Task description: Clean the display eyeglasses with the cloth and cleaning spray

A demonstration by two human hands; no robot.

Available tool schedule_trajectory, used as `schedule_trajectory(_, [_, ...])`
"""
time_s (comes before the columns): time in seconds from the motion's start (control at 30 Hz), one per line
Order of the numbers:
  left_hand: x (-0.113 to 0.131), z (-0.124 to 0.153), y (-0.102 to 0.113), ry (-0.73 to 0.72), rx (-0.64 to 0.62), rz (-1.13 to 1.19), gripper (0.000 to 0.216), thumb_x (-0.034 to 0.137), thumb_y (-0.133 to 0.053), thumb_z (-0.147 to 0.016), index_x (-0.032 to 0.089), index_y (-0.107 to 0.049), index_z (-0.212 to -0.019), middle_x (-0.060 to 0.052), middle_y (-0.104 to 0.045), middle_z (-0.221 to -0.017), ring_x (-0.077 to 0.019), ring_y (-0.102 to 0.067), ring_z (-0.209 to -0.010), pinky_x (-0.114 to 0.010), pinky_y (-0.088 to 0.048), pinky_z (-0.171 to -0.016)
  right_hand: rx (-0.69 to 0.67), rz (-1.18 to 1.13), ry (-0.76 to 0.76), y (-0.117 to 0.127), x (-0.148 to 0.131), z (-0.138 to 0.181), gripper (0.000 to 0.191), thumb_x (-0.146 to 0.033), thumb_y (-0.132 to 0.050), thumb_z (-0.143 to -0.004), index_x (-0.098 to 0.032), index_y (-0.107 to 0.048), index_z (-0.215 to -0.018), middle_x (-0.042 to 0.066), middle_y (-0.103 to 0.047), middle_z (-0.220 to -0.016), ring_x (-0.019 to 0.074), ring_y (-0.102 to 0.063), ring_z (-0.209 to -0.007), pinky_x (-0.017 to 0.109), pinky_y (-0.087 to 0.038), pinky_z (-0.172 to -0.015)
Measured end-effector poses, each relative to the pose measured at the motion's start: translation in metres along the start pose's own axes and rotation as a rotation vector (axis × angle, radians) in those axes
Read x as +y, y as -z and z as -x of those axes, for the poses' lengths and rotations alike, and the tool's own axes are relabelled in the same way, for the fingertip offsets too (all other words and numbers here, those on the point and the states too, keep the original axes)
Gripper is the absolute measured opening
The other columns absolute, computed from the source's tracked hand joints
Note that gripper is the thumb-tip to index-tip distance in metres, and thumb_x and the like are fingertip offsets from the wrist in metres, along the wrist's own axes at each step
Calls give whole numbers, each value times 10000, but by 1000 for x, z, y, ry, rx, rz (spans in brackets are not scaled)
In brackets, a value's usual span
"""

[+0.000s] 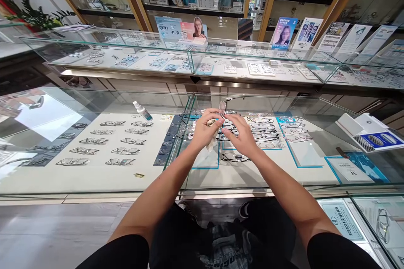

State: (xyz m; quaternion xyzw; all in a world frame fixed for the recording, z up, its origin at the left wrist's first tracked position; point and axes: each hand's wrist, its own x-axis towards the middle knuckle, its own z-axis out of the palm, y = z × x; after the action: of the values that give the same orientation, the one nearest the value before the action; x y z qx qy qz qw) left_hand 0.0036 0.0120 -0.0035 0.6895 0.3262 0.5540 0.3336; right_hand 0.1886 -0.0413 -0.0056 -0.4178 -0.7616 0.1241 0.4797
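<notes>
A pair of eyeglasses (222, 108) with dark thin temples is held up between my two hands above the glass counter. My left hand (205, 128) has its fingers closed around a pale cleaning cloth (211, 145) and pinches the frame near its lower edge. From the other side, my right hand (240, 134) grips the glasses with thumb and fingertips; part of that grip is hidden. One lens stands upright over the fingers, and a temple points off to the right. Beneath my hands, rows of eyeglasses (235, 157) lie inside the display case.
A white spray bottle (142, 111) stands on the counter (186, 183) to the left. An open white and blue box (370, 133) sits at the right. Another glass showcase (189, 61) with eyeglasses and upright cards runs along the back.
</notes>
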Motion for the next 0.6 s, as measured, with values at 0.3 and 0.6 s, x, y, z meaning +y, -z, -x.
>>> schedule_trajectory(0.3, [1,1,2,23,-125,50,438,670,-783,-902,235,-812,-871,-140,-704,-1326,-315,-638,-1337,-478,-460,-1216,67,-212,-93,-8,8,1,360,-490,-684,-1038,-263,-746,-1312,126,-788,-1361,283,-729,-1274,467,-622,-1052])
schedule_trajectory(0.6, [18,6,-1,60,-104,36,355,587,-766,-925,233,-801,-932,-138,-674,-1323,-300,-618,-1357,-435,-476,-1181,123,-231,-28,-6,3,-2,292,-481,-681,-1039,-244,-762,-1189,96,-820,-1150,246,-770,-1050,421,-641,-967])
